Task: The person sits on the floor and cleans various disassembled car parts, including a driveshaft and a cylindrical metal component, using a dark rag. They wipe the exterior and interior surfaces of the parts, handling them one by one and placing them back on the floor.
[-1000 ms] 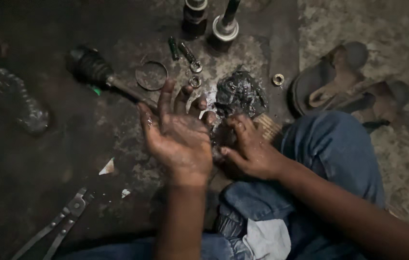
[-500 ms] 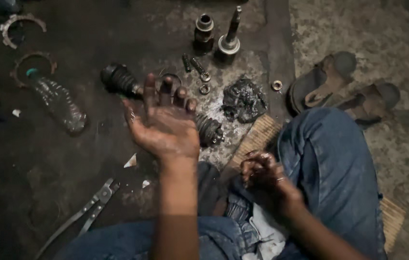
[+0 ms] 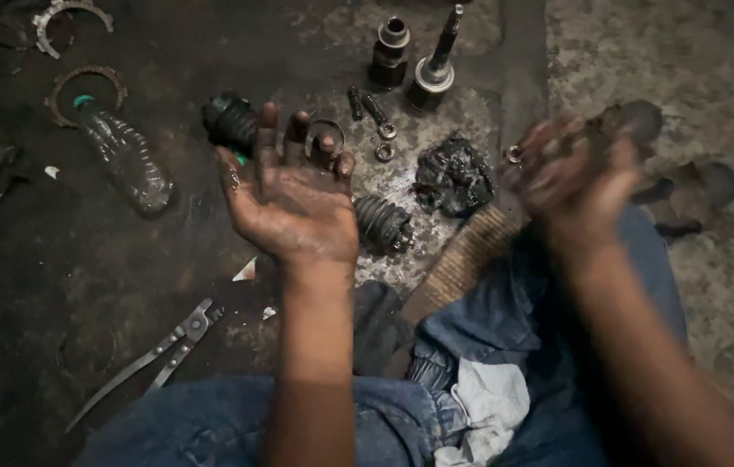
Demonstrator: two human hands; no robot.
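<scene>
My left hand [image 3: 291, 201] is held up with the palm facing me, fingers spread, smeared with dark grease and holding nothing. Beneath it on the floor lies an axle shaft with a ribbed rubber boot [image 3: 384, 223] near the wrist and a second boot [image 3: 229, 121] past the fingertips. A metal ring [image 3: 325, 134] lies just beyond the fingers. My right hand [image 3: 570, 177] is raised over my right knee and blurred by motion; its fingers look loosely curled, and I cannot make out anything in them.
A black greasy lump [image 3: 452, 177] sits between the hands. Two metal joint parts [image 3: 389, 47] [image 3: 436, 65] and bolts [image 3: 376, 112] lie farther out. A plastic bottle [image 3: 125, 156], pliers [image 3: 159, 350], sandals [image 3: 687, 182] and a white cloth [image 3: 492, 402] surround my legs.
My right hand has left the left palm, dropped to my lap, then swung up to the right. The left hand stays open, palm up. The view shifted toward the left.
</scene>
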